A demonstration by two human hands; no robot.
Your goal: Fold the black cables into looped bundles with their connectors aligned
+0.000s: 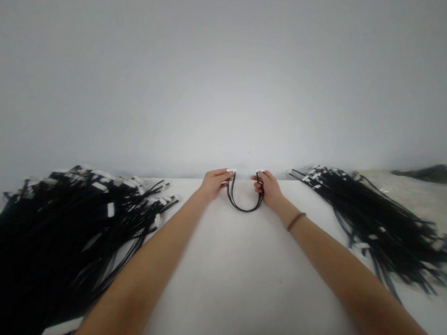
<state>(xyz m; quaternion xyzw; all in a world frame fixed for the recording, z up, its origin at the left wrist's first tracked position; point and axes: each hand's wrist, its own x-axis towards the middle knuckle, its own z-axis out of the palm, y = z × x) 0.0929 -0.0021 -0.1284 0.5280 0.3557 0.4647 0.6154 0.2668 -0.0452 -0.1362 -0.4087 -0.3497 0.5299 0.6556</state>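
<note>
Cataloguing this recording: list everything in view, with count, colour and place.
cable: 1, black, white ends, centre
left cable pile: 1, black, white ends, left
right cable pile: 1, black, white ends, right
plastic sheeting: 1, translucent, far right
unclear item: 1, blackish, far right
table: 1, white, below
wall: 1, grey, behind
wristband: 1, brown, right wrist
forearms: 2, bare, lower frame
left hand: 1, bare, holding cable end
right hand: 1, bare, holding cable end
</note>
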